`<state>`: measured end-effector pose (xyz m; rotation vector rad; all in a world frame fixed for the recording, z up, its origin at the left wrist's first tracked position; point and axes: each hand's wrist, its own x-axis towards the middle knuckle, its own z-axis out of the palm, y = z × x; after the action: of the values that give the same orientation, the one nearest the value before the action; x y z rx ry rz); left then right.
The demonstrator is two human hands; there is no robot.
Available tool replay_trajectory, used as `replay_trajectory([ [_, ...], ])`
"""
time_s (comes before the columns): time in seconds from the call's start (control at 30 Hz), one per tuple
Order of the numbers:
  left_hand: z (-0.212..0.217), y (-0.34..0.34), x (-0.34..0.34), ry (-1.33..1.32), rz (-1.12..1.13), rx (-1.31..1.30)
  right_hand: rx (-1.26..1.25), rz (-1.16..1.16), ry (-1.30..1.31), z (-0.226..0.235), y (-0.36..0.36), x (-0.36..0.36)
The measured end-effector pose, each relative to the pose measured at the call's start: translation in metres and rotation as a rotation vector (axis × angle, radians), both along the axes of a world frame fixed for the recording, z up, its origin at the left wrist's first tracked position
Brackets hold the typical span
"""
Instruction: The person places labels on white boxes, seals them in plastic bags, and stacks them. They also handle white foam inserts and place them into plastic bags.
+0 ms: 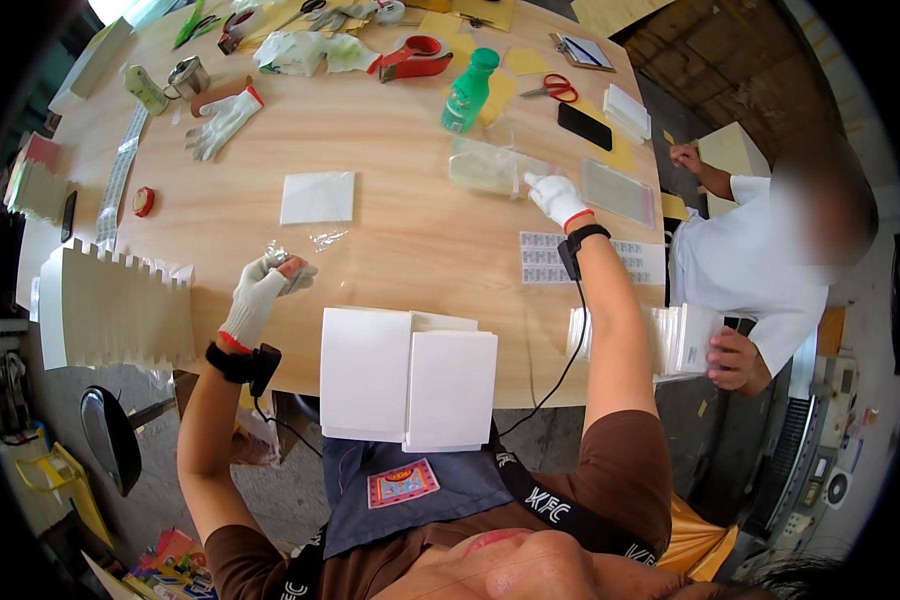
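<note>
My left hand (260, 290), in a white knit glove with some bare fingertip showing, is closed on a crinkled piece of clear plastic film (328, 240) at the left of the table. Just beyond it lies a flat white box (317, 198). My right hand (560, 198), gloved too, reaches far right with its fingers pinched at the edge of a pile of clear plastic bags (485, 165). Close to my body, several white flat boxes (365, 370) rest at the table's near edge.
Label sheets (542, 262) lie near my right wrist, beside another clear bag pile (618, 193). A green bottle (470, 92), a phone (584, 127), scissors (560, 88) and a red tape dispenser (415, 58) stand farther off. White boxes (120, 305) line the left. A co-worker (770, 230) handles boxes at right.
</note>
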<state>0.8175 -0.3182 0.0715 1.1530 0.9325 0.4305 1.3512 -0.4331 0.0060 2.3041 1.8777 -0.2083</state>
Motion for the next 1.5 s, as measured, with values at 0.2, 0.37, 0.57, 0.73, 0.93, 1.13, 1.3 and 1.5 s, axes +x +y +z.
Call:
replay_trajectory([
  [0.2, -0.007, -0.006, -0.003, 0.010, 0.015, -0.014, 0.099, 0.093, -0.050, -0.006, -0.001, -0.012],
  [0.37, -0.006, -0.011, -0.001, 0.027, -0.019, -0.045, 0.023, -0.015, -0.116, 0.042, 0.010, -0.059],
  [0.57, -0.011, -0.010, -0.001, 0.046, -0.022, -0.045, 0.303, 0.171, -0.030, 0.002, 0.044, -0.086],
  [0.73, -0.003, -0.012, 0.001, 0.059, -0.029, -0.028, 0.243, 0.115, -0.037, -0.011, 0.058, -0.092],
  [0.93, -0.015, -0.012, -0.002, 0.040, -0.026, -0.053, 0.201, 0.098, -0.078, -0.032, 0.066, -0.087],
  [1.13, -0.006, -0.015, 0.007, 0.024, -0.010, -0.075, 0.333, 0.150, -0.017, -0.038, 0.061, -0.078],
  [1.3, -0.014, -0.014, 0.005, 0.027, -0.021, -0.068, 0.291, 0.074, 0.134, -0.030, 0.064, -0.073],
  [1.5, -0.012, -0.015, 0.005, -0.002, 0.002, -0.079, 0.220, -0.129, 0.278, 0.023, 0.059, -0.073],
])
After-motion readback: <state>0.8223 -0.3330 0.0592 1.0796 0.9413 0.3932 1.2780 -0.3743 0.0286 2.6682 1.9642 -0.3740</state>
